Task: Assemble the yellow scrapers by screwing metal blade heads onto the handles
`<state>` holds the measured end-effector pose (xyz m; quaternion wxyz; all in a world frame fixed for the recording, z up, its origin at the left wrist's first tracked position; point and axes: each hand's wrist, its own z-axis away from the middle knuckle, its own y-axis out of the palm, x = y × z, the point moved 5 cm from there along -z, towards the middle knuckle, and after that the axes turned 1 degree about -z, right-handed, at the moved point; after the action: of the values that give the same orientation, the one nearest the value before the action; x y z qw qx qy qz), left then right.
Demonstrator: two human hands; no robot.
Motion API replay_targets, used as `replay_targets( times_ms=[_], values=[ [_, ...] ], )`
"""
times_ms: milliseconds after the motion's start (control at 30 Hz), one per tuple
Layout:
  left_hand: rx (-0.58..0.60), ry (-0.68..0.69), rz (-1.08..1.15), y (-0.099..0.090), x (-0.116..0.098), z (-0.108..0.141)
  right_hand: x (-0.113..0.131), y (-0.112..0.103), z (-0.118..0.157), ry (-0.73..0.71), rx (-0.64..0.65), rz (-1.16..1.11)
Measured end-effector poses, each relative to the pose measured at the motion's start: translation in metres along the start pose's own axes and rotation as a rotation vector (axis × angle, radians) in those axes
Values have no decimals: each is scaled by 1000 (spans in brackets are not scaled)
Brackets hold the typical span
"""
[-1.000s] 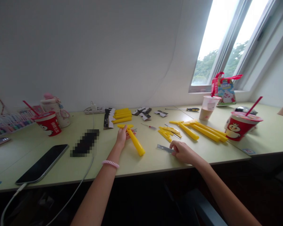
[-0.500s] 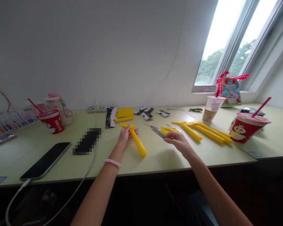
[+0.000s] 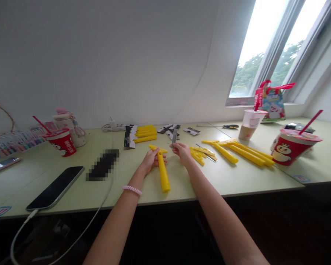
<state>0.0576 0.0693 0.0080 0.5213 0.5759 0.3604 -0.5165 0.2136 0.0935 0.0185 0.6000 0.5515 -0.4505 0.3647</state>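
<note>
My left hand (image 3: 150,161) is closed on a yellow T-shaped tool (image 3: 163,173), whose handle points toward the table's front edge. Just right of it, my right hand (image 3: 182,151) pinches a flat grey metal blade (image 3: 174,136), held upright. Small yellow plastic parts (image 3: 198,156) and thin metal pieces lie to the right of that hand. Farther right rest several yellow T-shaped tools (image 3: 226,153). Behind my left hand, yellow handles (image 3: 145,138) are lined up beside black-and-white cards (image 3: 130,138).
More cards (image 3: 191,131) and a screwdriver (image 3: 230,126) lie at the back. Red cups (image 3: 61,142) stand at left and right (image 3: 289,149), with a clear cup (image 3: 250,127) near the latter. A phone (image 3: 56,187) with a cable lies at front left.
My right hand has moved left with the blade, which has turned upright, away from the small yellow parts. The yellow tool in my left hand has shifted slightly right and its handle points more straight down.
</note>
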Motion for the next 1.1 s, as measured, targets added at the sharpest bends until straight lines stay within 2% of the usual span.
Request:
replay_targets(
  times_ms=[267, 500, 667, 800, 1100],
  values=[
    [51, -28, -31, 5, -1, 5, -1, -2, 10, -40, 44, 73],
    [92, -47, -33, 8, 0, 8, -1, 4, 15, -52, 159, 86],
    [89, -47, -66, 7, 1, 7, 1, 7, 18, -99, 193, 93],
    [91, -38, -69, 7, 1, 7, 4, 8, 19, -148, 186, 107],
    [105, -50, -46, 7, 1, 8, 3, 2, 17, -131, 116, 122]
  ],
)
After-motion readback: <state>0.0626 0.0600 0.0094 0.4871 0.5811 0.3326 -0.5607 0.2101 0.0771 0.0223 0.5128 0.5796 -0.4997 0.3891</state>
